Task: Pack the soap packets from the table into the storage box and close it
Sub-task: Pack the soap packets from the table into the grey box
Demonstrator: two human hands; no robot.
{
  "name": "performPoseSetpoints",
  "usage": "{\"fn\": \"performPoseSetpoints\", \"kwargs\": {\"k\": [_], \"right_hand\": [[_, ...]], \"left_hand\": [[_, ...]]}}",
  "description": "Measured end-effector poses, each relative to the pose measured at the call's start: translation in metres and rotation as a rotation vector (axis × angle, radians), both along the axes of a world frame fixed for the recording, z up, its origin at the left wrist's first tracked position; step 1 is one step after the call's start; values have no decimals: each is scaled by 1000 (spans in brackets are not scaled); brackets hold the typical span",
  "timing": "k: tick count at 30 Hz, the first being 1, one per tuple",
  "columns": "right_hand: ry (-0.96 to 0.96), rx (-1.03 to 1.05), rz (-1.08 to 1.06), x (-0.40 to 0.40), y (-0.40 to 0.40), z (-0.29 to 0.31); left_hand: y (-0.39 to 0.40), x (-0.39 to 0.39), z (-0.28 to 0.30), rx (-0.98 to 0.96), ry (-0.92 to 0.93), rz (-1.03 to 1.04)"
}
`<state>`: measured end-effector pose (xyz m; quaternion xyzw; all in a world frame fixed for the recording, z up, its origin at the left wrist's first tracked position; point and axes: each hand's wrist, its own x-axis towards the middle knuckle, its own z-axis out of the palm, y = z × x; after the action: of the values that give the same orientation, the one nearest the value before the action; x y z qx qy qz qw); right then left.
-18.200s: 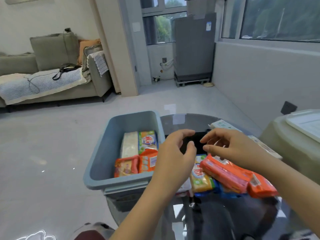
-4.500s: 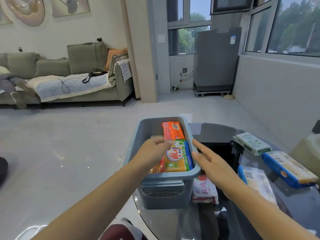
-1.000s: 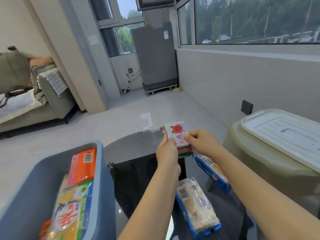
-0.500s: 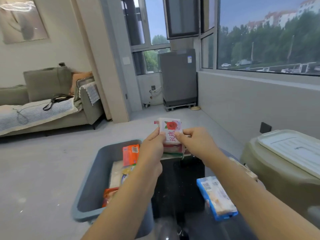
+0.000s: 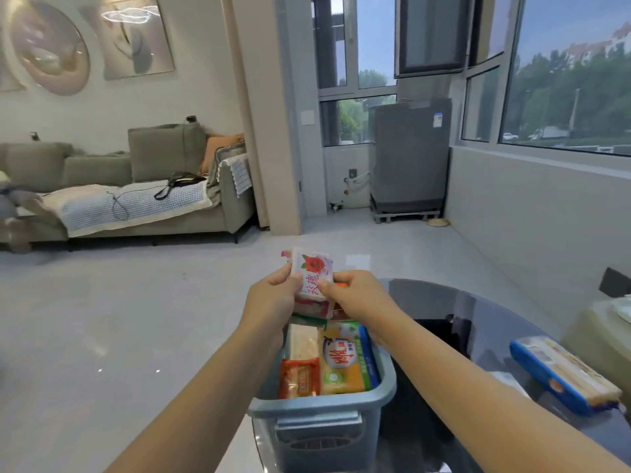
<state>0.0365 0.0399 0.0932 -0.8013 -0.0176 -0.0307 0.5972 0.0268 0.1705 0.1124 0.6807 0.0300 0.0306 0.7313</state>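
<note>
A small stack of soap packets, topped by a white one with a red rose, is held above the far end of the grey-blue storage box. My left hand grips its left side and my right hand grips its right side. Inside the box lie an orange packet, a yellow and green packet and a pale bar. A blue-edged soap packet lies on the dark glass table to the right. No lid is on the box.
The box stands at the table's left edge, with grey floor beyond. A beige container sits at the far right. A sofa and a grey appliance stand far back.
Both hands have carried the rose packet stack left from over the table until it is above the box. The view has swung left with them.
</note>
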Motion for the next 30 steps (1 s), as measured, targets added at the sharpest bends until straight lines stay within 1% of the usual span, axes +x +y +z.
{"fn": "performPoseSetpoints", "kwargs": {"k": [4, 7, 9, 11, 13, 16, 18, 22, 26, 30], "right_hand": [[128, 36, 37, 21, 14, -7], [217, -1, 25, 33, 15, -12], [227, -119, 21, 40, 18, -15], [196, -333, 0, 46, 23, -17], [171, -453, -22, 50, 28, -20], [168, -489, -34, 54, 31, -25], [153, -520, -53, 56, 31, -27], [81, -630, -85, 54, 28, -29], [20, -638, -85, 51, 23, -32], [-2, -603, -60, 47, 19, -36]], "left_hand": [[17, 15, -10, 167, 60, -7], [19, 25, -18, 330, 104, -38], [19, 33, -23, 433, 143, -36], [18, 40, -28, 526, 202, -27], [17, 45, -33, 519, 245, -12], [13, 52, -33, 364, 294, 20], [10, 55, -33, 330, 341, 29], [9, 57, -44, 369, 352, 9], [17, 58, -49, 377, 338, -17], [17, 51, -51, 472, 241, -68]]}}
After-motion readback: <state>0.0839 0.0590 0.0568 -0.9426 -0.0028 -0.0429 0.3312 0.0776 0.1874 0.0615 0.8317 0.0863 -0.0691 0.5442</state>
